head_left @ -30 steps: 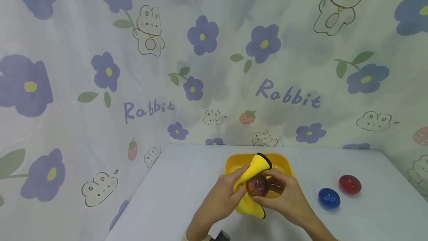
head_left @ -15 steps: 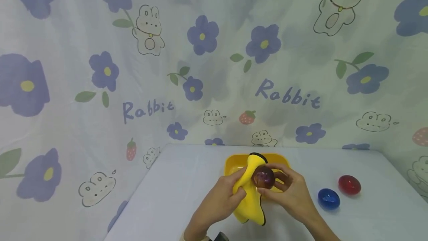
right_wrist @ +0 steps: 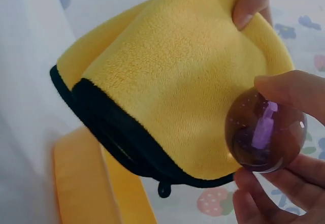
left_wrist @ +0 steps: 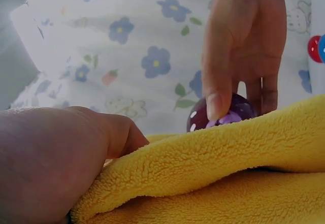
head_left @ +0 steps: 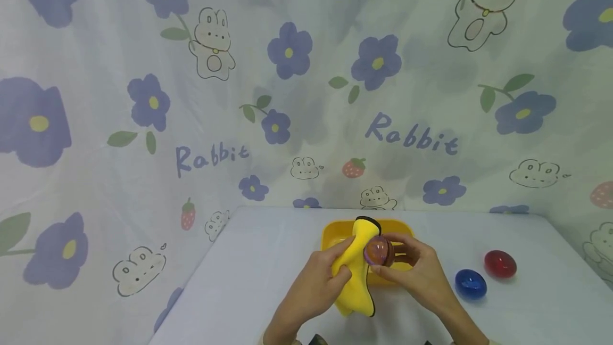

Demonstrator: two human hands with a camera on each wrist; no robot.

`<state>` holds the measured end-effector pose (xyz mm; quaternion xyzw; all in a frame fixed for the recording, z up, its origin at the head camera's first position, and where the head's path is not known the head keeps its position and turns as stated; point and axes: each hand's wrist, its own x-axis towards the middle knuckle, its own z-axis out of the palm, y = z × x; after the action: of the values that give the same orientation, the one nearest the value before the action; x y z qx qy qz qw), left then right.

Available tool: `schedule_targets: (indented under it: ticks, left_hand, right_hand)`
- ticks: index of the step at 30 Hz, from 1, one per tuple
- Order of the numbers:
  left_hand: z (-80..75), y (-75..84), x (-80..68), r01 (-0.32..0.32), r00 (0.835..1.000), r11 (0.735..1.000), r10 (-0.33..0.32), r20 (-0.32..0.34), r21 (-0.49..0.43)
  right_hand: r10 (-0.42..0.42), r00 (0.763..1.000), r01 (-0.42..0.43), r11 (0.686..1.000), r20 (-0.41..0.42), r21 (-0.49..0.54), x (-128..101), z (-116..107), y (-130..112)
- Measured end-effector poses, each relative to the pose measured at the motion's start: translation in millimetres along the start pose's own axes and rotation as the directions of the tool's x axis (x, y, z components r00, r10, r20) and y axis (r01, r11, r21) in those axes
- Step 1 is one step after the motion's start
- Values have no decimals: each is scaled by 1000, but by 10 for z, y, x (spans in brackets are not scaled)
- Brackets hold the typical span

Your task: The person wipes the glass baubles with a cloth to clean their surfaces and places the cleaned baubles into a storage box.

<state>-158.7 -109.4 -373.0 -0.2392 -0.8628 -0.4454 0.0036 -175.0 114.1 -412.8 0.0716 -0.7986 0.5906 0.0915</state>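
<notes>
My left hand (head_left: 316,286) grips a folded yellow towel (head_left: 356,276) with black edging, thumb on its near side. The towel hangs down in front of a yellow tub. Just right of it, my right hand (head_left: 416,270) holds a see-through purple ball (head_left: 377,251) between thumb and fingers. In the right wrist view, the shiny ball (right_wrist: 249,132) overlaps the fleecy towel (right_wrist: 167,92), whose black border has a small loop. The left wrist view has the towel (left_wrist: 213,168) covering the ball's lower part.
The yellow tub (head_left: 328,234) stands on the white table (head_left: 249,260) behind the hands. To the right lie a blue egg-shaped piece (head_left: 471,284) and a red one (head_left: 500,264). A flower-and-rabbit curtain (head_left: 321,111) rises beyond the table.
The purple ball has moved right and slightly up with my right hand, from within the towel's fold to its right edge. The towel now hangs straighter; my left hand has barely moved.
</notes>
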Motion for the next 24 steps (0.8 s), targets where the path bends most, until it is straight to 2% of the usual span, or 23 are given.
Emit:
schedule_targets:
  ticks: [9, 17, 24]
  left_hand:
    - [11, -10, -2, -47, 998, 999, 46, -40, -5]
    - [23, -24, 1, -75, 996, 997, 75, -50, 1]
    - [7, -34, 5, -69, 997, 998, 69, -33, 9]
  right_hand:
    - [56, 994, -54, 998, 97, -19, -4, 18, 12]
    - [-48, 987, 49, 999, 152, -6, -78, 54, -8]
    - [-63, 984, 60, 998, 169, 20, -123, 86, -48]
